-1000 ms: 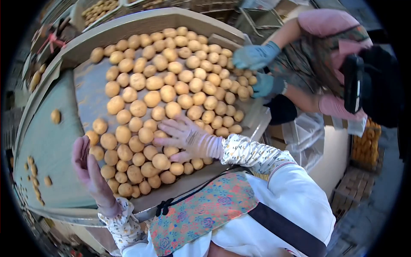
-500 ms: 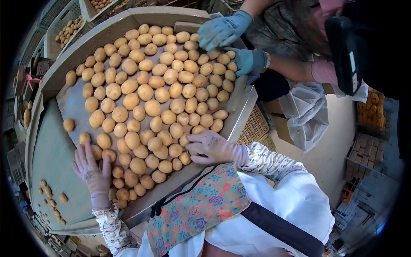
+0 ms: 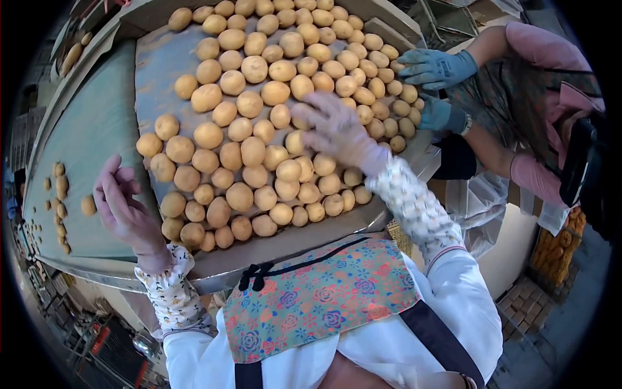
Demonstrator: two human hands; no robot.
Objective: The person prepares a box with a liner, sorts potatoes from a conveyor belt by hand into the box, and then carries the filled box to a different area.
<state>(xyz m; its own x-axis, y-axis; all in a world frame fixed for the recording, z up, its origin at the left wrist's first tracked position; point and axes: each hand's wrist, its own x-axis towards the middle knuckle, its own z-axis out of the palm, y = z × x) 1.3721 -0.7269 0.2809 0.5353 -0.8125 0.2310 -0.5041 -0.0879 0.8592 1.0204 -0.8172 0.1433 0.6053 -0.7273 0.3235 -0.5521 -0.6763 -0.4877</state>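
Many round tan potatoes (image 3: 253,152) are spread over a grey sorting table (image 3: 159,71). My right hand (image 3: 343,133), in a thin pale glove, reaches over the middle of them. Its fingers are stretched out on or just above a few potatoes, slightly blurred, and grip none that I can see. At the table's left side, my left hand (image 3: 126,211) is raised over the edge of a green conveyor belt (image 3: 84,142). Its fingers are loosely bent and apart, and no potato shows in it. The nearest potatoes lie just to its right.
Small potatoes (image 3: 61,188) lie along the belt. Across the table, a co-worker's blue-gloved hands (image 3: 440,68) touch potatoes at the right edge. Plastic bags (image 3: 476,201) hang below that corner. A raised rim (image 3: 389,13) borders the far side.
The view has shifted, so the table sits higher. My right hand has moved from the near edge inward over the potatoes. My left hand has lifted off potatoes toward the belt.
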